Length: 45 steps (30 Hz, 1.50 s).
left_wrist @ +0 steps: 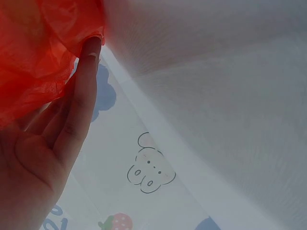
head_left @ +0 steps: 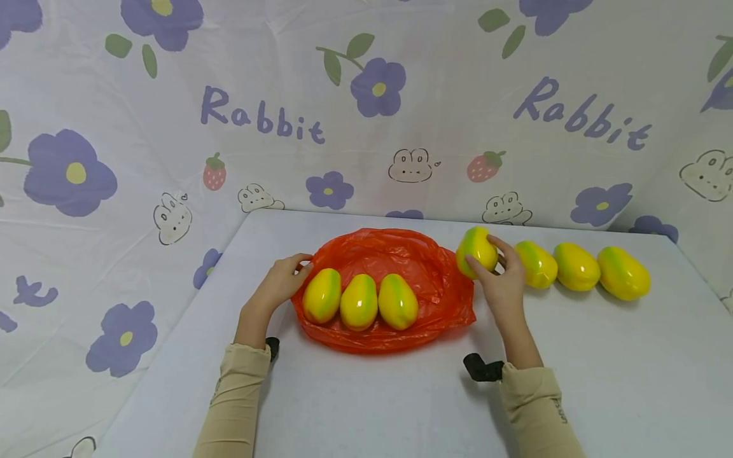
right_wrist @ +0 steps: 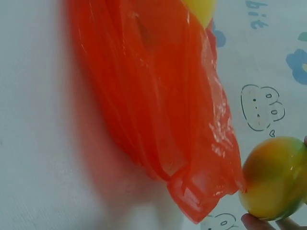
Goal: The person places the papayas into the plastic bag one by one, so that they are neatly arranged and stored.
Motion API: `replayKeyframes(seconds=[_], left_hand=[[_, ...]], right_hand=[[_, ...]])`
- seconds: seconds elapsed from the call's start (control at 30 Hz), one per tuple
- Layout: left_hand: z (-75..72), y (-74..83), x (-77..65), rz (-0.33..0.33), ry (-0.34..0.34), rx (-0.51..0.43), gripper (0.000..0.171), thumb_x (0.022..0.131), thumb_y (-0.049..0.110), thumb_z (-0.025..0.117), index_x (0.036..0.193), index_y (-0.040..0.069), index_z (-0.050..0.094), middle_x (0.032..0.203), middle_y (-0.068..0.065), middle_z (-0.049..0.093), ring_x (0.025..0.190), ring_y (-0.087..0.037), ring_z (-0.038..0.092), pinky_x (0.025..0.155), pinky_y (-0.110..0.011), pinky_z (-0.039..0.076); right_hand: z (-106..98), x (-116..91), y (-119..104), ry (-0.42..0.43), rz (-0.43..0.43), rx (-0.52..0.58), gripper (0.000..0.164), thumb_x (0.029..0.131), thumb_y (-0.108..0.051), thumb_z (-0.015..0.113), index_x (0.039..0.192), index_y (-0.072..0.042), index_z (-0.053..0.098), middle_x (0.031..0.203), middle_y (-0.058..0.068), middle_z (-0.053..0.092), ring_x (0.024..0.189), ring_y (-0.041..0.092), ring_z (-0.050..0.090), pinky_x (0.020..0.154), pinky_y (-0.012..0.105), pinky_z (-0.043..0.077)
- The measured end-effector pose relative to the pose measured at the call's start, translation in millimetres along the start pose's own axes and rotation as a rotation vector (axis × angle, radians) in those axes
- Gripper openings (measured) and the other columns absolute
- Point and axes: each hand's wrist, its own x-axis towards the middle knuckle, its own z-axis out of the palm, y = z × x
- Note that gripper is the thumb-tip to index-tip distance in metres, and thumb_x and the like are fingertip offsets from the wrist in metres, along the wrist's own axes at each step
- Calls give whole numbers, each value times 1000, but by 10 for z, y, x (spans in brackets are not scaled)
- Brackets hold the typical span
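Observation:
A red plastic bag [head_left: 366, 340] lies spread on the table with its mouth facing up. Three yellow mangoes with green streaks, one of them the middle mango [head_left: 359, 303], sit in a row inside its near side. My left hand [head_left: 279, 280] grips the bag's left rim; the left wrist view has its fingers [left_wrist: 79, 105] against the red plastic. Above the right rim, my right hand [head_left: 504, 280] holds another mango [head_left: 476, 251] between thumb and fingers. In the right wrist view this mango [right_wrist: 273, 177] appears beside the bag's gathered corner [right_wrist: 196, 196].
Right of the bag, three more mangoes line up on the white table [head_left: 366, 407], the farthest right mango [head_left: 624, 273] being the outermost. A printed cloth [head_left: 446, 76] with flowers and rabbits hangs behind the table. Black mounts [head_left: 482, 369] stick out at both wrists.

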Motion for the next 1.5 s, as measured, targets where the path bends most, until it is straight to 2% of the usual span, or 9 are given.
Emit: replayKeyframes(seconds=[0.37, 0.8, 1.2, 1.5], left_hand=[[-2, -11, 8, 5, 4, 6, 45, 104, 34, 44, 144, 14, 45, 134, -19, 57, 114, -33, 57, 94, -46, 55], [-4, -8, 18, 5, 0, 2, 45, 103, 33, 44, 144, 13, 45, 134, -19, 57, 115, -33, 57, 96, -46, 54], [-2, -12, 21, 15, 8, 14, 45, 104, 33, 44, 144, 13, 46, 134, -18, 58, 114, -32, 58, 96, -46, 54], [5, -17, 19, 19, 8, 13, 45, 104, 32, 44, 144, 12, 46, 134, -18, 58, 113, -32, 58, 95, -46, 54]], right_hand=[[57, -144, -59, -79, -9, -6, 64, 91, -25, 69, 148, -19, 40, 159, 4, 29, 145, 29, 31, 116, 45, 36], [91, -210, -2, -122, -37, -17, 63, 90, -26, 70, 146, -19, 42, 157, 4, 33, 144, 29, 34, 116, 45, 36], [107, -362, -51, -170, -81, -29, 62, 90, -27, 70, 145, -21, 44, 157, 4, 33, 144, 30, 33, 116, 47, 36], [170, -436, -45, -213, -58, -33, 61, 90, -25, 71, 144, -19, 45, 156, 6, 33, 143, 30, 33, 116, 46, 35]])
